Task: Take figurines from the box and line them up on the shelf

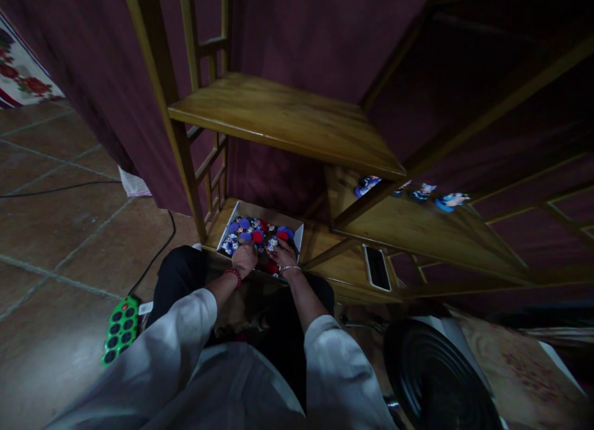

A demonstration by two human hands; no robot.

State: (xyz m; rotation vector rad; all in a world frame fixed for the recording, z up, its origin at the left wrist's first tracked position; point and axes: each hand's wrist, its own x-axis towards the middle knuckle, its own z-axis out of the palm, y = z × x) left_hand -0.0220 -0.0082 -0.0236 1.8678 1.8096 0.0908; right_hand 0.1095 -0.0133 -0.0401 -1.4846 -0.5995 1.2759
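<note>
A shallow white box [300, 237] full of small figurines [231, 244] sits on the low wooden shelf before me. Some of the figurines have blue or red round bases. Into the box's near side reaches my left hand [244, 258], its fingers curled down; whatever they grip is hidden beneath them. Beside it, also over the box, my right hand [284, 255] has its fingers closed around a small white-and-blue figurine [273, 244]. A red bead bracelet circles the left wrist, and a silver bangle the right.
An upper shelf [278, 111] overhangs the box. More figurines [452, 200] stand on a shelf at right. A phone [377, 268] lies on the low shelf. A green power strip [120, 330] is on the floor at left, and a black round seat [436, 374] at lower right.
</note>
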